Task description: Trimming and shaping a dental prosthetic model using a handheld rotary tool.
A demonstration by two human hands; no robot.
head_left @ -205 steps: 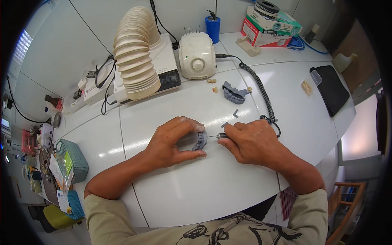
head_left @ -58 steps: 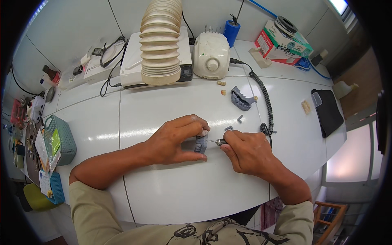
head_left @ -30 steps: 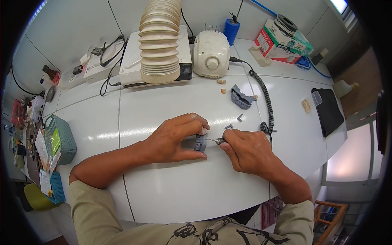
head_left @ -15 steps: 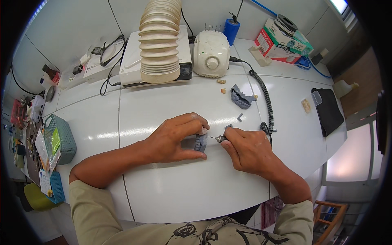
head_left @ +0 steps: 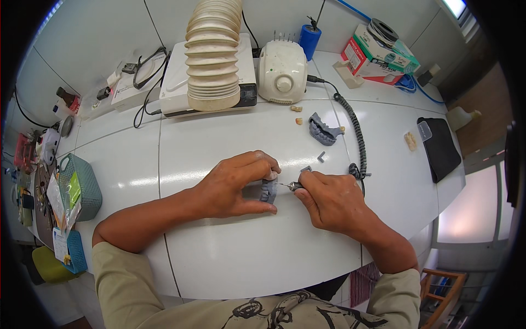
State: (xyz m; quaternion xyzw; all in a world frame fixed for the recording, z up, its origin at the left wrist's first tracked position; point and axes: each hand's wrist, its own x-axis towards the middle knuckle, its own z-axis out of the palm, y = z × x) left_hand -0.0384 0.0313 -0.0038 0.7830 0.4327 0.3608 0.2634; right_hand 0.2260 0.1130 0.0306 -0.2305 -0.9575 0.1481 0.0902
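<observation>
My left hand (head_left: 238,183) grips a grey dental model (head_left: 268,192) between thumb and fingers, its row of teeth partly showing. In my right hand (head_left: 337,200) is a rotary handpiece (head_left: 295,186), its thin bur pointing left and reaching the model's right edge; whether it touches I cannot tell. A small grey piece (head_left: 306,169) shows just above my right fingers. Beyond the hands lies a second grey dental model (head_left: 324,130). Between it and my right hand is a small grey angled piece (head_left: 321,157).
At the back stand a ribbed suction hose (head_left: 212,60), a white handpiece control unit (head_left: 282,74) with a coiled cord (head_left: 359,129), and a blue cylinder (head_left: 310,41). Stacked boxes (head_left: 378,57) and a black pouch (head_left: 439,151) are on the right. A green basket (head_left: 82,183) stands left.
The bur and handpiece have shifted very slightly left against the model, which has tilted a little in my left hand. Otherwise the scene looks the same.
</observation>
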